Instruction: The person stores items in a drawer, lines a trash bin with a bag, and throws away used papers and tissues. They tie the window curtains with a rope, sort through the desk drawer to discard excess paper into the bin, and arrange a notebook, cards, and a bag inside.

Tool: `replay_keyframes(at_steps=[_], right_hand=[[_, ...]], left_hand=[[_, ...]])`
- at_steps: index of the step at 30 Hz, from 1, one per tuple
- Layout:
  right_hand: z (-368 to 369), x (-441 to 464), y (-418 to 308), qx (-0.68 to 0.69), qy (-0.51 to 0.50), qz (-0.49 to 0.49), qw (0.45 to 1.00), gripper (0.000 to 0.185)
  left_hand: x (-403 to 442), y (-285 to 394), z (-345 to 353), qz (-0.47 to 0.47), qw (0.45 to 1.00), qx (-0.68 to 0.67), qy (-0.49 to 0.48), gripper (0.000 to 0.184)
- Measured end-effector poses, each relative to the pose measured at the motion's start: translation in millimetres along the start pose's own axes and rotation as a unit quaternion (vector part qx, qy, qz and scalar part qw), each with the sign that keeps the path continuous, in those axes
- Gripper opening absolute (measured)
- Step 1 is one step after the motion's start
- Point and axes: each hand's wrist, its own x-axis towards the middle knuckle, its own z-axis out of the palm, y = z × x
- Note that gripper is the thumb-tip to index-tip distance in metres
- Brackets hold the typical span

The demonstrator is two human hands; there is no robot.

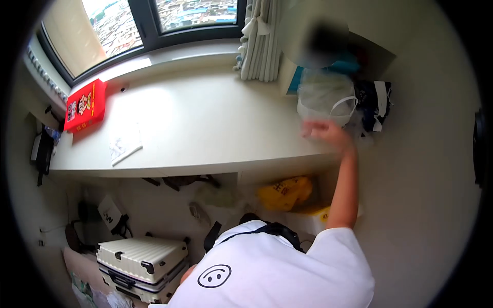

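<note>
My right hand [328,134] reaches over the right end of the white desk [205,113]. It is blurred; its fingers look apart, with nothing visible in them. Just beyond the fingers stands a translucent white bag [323,92] with a white loop handle. Above this bag is a dark, smeared shape [327,43] that I cannot make out. A dark blue and white packet [374,105] lies to the right of the bag. My left hand is out of sight, hidden by my body.
A red box [86,105] and a folded white sheet [126,149] lie on the desk's left part. A curtain [261,46] hangs by the window. Below are a yellow bag [287,194] and a cream suitcase [141,256]. A wall [416,169] bounds the right side.
</note>
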Motion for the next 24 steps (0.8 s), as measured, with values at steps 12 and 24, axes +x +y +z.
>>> replay_keyframes(at_steps=[12, 24], right_hand=[[-183.7, 201.3, -90.9, -0.435, 0.461, 0.007, 0.773, 0.055], [-154.8, -30.3, -153.5, 0.014, 0.558, -0.192, 0.807, 0.055]], left_hand=[[36.5, 91.1, -1.1, 0.005, 0.981, -0.145, 0.132, 0.027], [90.0, 25.7, 45.0, -0.037, 0.975, -0.211, 0.054, 0.024]])
